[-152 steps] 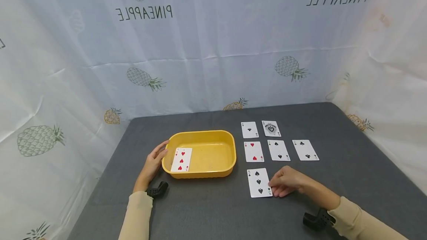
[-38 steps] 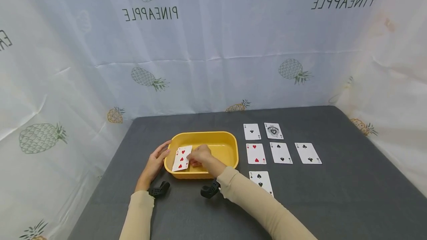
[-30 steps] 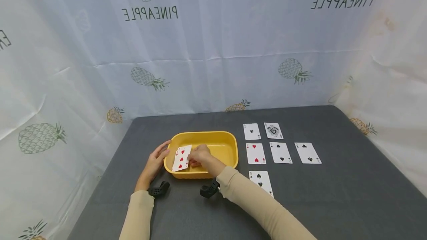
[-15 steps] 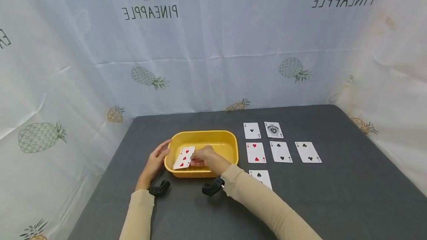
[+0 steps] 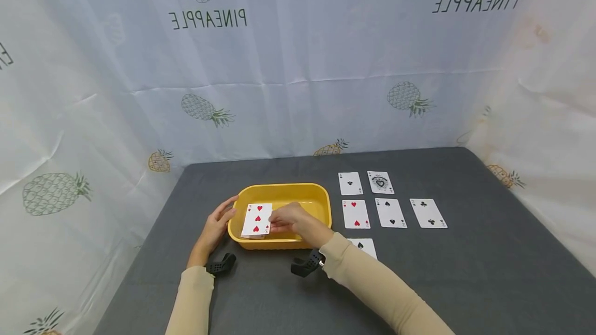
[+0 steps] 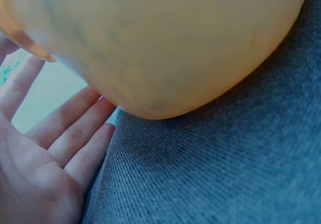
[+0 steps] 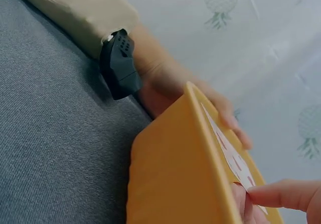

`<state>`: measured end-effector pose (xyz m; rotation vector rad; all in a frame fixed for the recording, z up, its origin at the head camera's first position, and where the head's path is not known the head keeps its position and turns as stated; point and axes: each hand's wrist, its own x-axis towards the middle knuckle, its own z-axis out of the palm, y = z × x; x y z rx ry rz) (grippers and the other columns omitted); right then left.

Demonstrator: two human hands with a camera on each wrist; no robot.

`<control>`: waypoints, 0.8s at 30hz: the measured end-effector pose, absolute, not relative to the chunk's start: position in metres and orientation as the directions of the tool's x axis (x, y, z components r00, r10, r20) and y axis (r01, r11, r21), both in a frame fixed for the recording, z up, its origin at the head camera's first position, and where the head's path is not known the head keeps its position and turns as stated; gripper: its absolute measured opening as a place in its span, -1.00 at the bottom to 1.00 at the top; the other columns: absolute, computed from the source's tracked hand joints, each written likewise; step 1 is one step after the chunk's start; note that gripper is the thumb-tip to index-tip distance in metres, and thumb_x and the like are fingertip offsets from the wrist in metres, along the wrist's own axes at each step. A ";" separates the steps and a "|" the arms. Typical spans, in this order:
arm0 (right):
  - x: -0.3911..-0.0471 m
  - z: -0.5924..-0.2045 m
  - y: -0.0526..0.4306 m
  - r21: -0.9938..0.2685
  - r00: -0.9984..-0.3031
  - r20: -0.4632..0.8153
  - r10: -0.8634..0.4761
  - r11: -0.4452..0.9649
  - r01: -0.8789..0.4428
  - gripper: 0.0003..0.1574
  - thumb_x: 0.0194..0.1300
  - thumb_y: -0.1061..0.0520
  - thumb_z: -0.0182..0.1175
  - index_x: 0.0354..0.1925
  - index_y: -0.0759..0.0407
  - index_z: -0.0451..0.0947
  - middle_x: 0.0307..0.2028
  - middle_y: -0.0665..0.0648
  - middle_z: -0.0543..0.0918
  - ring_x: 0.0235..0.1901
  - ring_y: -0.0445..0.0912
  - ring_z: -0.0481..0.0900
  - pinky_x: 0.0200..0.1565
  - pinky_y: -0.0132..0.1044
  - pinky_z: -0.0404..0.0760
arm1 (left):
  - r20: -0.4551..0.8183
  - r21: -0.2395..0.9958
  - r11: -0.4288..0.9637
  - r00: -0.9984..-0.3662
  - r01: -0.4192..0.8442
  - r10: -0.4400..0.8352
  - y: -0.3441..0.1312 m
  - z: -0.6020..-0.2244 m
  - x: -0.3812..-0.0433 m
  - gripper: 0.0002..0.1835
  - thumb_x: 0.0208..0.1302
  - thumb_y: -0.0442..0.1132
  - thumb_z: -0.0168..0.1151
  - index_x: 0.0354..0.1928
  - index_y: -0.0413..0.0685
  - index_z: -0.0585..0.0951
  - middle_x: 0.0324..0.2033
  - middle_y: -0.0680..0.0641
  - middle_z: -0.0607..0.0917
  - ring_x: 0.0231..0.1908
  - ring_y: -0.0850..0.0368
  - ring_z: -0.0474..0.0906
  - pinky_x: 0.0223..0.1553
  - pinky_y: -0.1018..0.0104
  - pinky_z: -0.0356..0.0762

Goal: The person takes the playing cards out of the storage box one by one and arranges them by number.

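My right hand [image 5: 295, 219] pinches the right edge of a three of hearts playing card [image 5: 257, 219] over the left part of a yellow plastic tray [image 5: 298, 242]. In the right wrist view, the thumb and a finger hold the card [image 7: 230, 153] by its edge, partly hidden by the tray's wall. Under the card's near edge a pale strip shows in the head view; I cannot tell what it is. My left hand [image 5: 215, 225] rests against the tray's left end. Its fingers lie fairly straight along the outer wall in the left wrist view.
Right of the tray, face-up cards lie in rows on the dark grey table [image 5: 465, 273]: ace of clubs [image 5: 350, 183], an ace of spades [image 5: 380, 182], two of hearts [image 5: 356, 214], two of spades [image 5: 390, 213], two of clubs [image 5: 428, 213]. My right sleeve partly covers another spade card [image 5: 364, 247].
My right hand went from the three of spades on the table to the tray and took the three of hearts by its edge. Recently that card has lifted and shifted slightly right. The left hand stays put.
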<state>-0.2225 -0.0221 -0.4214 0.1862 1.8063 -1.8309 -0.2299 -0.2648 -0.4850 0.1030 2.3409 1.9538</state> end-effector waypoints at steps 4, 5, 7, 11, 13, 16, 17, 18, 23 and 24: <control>-0.221 -0.418 -0.017 -0.895 -0.848 -0.441 -0.293 0.065 0.442 -0.77 0.19 0.30 0.23 -0.17 0.41 0.60 -0.46 0.11 0.61 -0.50 -0.16 0.60 -0.37 -0.45 0.66 | -0.030 0.984 0.178 -0.993 -0.010 0.111 -0.265 -0.484 -0.230 -0.42 0.47 -0.09 0.01 0.44 -0.08 0.21 0.39 -0.30 0.29 -0.05 0.66 0.47 -0.04 0.64 0.50; -0.222 -0.417 -0.016 -0.894 -0.851 -0.442 -0.285 0.066 0.443 -0.78 0.19 0.31 0.23 -0.17 0.42 0.60 -0.47 0.10 0.61 -0.52 -0.17 0.59 -0.39 -0.44 0.66 | -0.031 0.984 0.177 -0.993 -0.011 0.111 -0.265 -0.484 -0.230 -0.42 0.47 -0.09 0.01 0.44 -0.08 0.21 0.39 -0.30 0.29 -0.05 0.66 0.47 -0.04 0.64 0.50; -0.223 -0.414 -0.016 -0.888 -0.850 -0.453 -0.268 0.056 0.456 -0.77 0.17 0.35 0.23 -0.16 0.42 0.59 -0.50 0.10 0.60 -0.55 -0.17 0.59 -0.43 -0.44 0.65 | -0.035 0.984 0.180 -0.994 -0.016 0.104 -0.264 -0.483 -0.230 -0.43 0.46 -0.10 0.01 0.44 -0.08 0.22 0.39 -0.29 0.29 -0.06 0.66 0.47 -0.05 0.64 0.49; -0.220 -0.410 -0.007 -0.899 -0.852 -0.423 -0.309 0.023 0.438 -0.79 0.19 0.35 0.21 -0.16 0.41 0.58 -0.50 0.08 0.59 -0.52 -0.17 0.60 -0.37 -0.40 0.68 | -0.044 0.981 0.193 -0.994 -0.025 0.095 -0.263 -0.482 -0.230 -0.43 0.46 -0.09 0.02 0.44 -0.05 0.23 0.40 -0.28 0.30 -0.06 0.67 0.45 -0.05 0.65 0.48; -0.215 -0.408 0.003 -0.923 -0.852 -0.360 -0.380 0.012 0.385 -0.77 0.24 0.32 0.17 -0.13 0.40 0.56 -0.42 0.09 0.61 -0.42 -0.15 0.63 -0.20 -0.32 0.71 | -0.050 0.980 0.197 -0.994 -0.031 0.095 -0.263 -0.481 -0.230 -0.43 0.46 -0.08 0.02 0.44 -0.04 0.22 0.40 -0.27 0.30 -0.06 0.67 0.45 -0.05 0.65 0.48; -0.208 -0.406 0.018 -0.957 -0.841 -0.255 -0.476 -0.001 0.291 -0.72 0.33 0.25 0.10 -0.05 0.39 0.53 -0.26 0.11 0.59 -0.26 -0.13 0.64 0.04 -0.21 0.66 | -0.060 0.979 0.200 -0.994 -0.040 0.092 -0.262 -0.481 -0.229 -0.42 0.46 -0.07 0.02 0.44 -0.03 0.22 0.40 -0.26 0.29 -0.06 0.67 0.44 -0.04 0.65 0.48; -0.207 -0.405 0.020 -0.958 -0.838 -0.246 -0.487 -0.006 0.285 -0.73 0.33 0.24 0.10 -0.06 0.39 0.54 -0.25 0.10 0.59 -0.26 -0.13 0.64 0.04 -0.21 0.65 | -0.062 0.979 0.201 -0.994 -0.043 0.092 -0.262 -0.481 -0.229 -0.42 0.46 -0.07 0.02 0.44 -0.03 0.22 0.40 -0.26 0.29 -0.06 0.67 0.44 -0.04 0.65 0.48; -0.206 -0.404 0.022 -0.952 -0.836 -0.258 -0.485 -0.018 0.305 -0.75 0.31 0.25 0.12 -0.08 0.37 0.54 -0.28 0.10 0.60 -0.28 -0.14 0.64 0.02 -0.22 0.67 | -0.061 0.979 0.201 -0.994 -0.042 0.092 -0.262 -0.481 -0.229 -0.42 0.46 -0.07 0.02 0.44 -0.03 0.22 0.40 -0.26 0.29 -0.06 0.67 0.44 -0.04 0.65 0.48; -0.203 -0.401 0.034 -0.956 -0.827 -0.225 -0.515 -0.046 0.289 -0.75 0.32 0.25 0.10 -0.09 0.38 0.52 -0.26 0.12 0.60 -0.28 -0.16 0.66 -0.08 -0.31 0.69 | -0.049 0.980 0.195 -0.993 -0.028 0.103 -0.263 -0.481 -0.228 -0.42 0.47 -0.08 0.00 0.45 -0.06 0.20 0.40 -0.29 0.29 -0.06 0.66 0.45 -0.05 0.65 0.48; -0.201 -0.401 0.038 -0.964 -0.824 -0.199 -0.530 -0.048 0.263 -0.73 0.35 0.23 0.08 -0.05 0.39 0.51 -0.19 0.14 0.58 -0.22 -0.14 0.66 -0.03 -0.29 0.68 | -0.044 0.981 0.191 -0.993 -0.023 0.106 -0.263 -0.481 -0.228 -0.42 0.47 -0.08 0.00 0.45 -0.07 0.20 0.39 -0.30 0.29 -0.05 0.65 0.46 -0.05 0.65 0.49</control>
